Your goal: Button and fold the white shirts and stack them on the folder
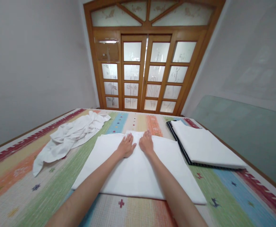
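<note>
A white shirt (135, 176) lies spread and partly folded in front of me, with a narrow raised neck part at its far edge. My left hand (126, 146) rests on the cloth just left of that neck part, fingers stretched and thumb out to the side. To the right of the neck part, my right hand (147, 143) presses on the same shirt, its fingers pointing forward and lying on the fabric. Both forearms cross over the shirt from the near side. Neither hand lifts any cloth.
A crumpled white cloth (74, 134) lies at the left. On the right sits a neat stack: a folded white garment (204, 145) on top of a black striped one (182, 146). A colourful striped cover (40, 189) lies beneath everything. Wooden glazed doors (144, 69) stand beyond.
</note>
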Action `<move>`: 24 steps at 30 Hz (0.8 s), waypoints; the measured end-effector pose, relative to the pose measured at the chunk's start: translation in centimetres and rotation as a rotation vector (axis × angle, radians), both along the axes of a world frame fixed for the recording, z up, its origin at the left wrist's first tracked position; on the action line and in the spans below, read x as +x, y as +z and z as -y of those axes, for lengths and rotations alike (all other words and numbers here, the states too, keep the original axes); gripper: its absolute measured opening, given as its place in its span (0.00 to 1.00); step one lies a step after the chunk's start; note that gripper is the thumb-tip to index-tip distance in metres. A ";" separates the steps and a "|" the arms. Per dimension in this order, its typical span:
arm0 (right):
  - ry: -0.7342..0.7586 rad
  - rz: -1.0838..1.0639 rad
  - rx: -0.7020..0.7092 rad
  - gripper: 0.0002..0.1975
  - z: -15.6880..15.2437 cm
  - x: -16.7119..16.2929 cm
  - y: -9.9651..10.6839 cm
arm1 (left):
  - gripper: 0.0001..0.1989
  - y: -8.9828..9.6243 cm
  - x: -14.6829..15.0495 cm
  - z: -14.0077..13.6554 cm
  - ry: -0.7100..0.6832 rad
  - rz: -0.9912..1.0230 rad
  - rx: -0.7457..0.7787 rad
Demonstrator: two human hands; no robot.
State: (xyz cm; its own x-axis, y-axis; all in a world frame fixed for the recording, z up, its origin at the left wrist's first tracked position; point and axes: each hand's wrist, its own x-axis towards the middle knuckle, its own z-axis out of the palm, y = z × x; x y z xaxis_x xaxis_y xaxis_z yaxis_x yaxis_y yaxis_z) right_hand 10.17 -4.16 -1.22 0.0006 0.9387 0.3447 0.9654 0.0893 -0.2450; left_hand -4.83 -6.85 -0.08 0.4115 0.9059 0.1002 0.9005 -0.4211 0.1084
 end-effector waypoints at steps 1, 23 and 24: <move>-0.009 0.005 0.005 0.30 0.1 -0.1 0.1 | 0.32 -0.1 0.0 -0.5 0.000 0.004 0.009; -0.082 -0.032 -0.055 0.35 1.2 -0.1 0.3 | 0.15 -0.5 -2.8 -7.8 0.223 0.357 0.161; -0.081 -0.036 -0.058 0.35 1.2 -0.1 0.3 | 0.14 -0.3 -2.9 -8.0 0.220 0.384 0.144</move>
State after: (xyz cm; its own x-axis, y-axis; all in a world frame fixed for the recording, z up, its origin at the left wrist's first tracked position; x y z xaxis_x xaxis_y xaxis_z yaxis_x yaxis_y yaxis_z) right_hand 10.10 -5.38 -0.95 0.0889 0.9535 0.2878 0.9594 -0.0043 -0.2819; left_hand -7.75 1.19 -0.43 0.1200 0.9333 0.3385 0.8762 -0.2599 0.4059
